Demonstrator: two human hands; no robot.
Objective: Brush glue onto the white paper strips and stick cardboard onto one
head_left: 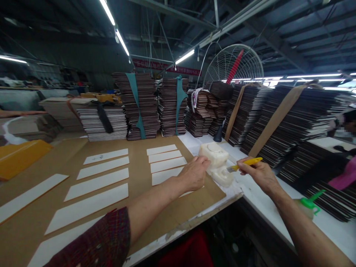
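In my right hand [258,174] is a brush with a yellow handle [251,161], gripped between thumb and fingers. Its bristle end points left into the low trough of a whitish plastic glue container [214,154]. My left hand [194,172] is closed, knuckles up, against the container's left side; its fingertips are hidden, so what they grip does not show. Under and beside my left forearm lie white strips [168,165] with orange-brown edges, in a column on a brown board [139,159]. More white strips [97,185] lie in another column to the left.
Tall stacks of dark boards [141,107], tied with cloth bands, line the back and right. A green-capped bottle [307,205] stands at right. Behind are a caged fan [233,63] and, at left, a yellow-orange item [25,154]. Another person's arm [22,113] shows far left.
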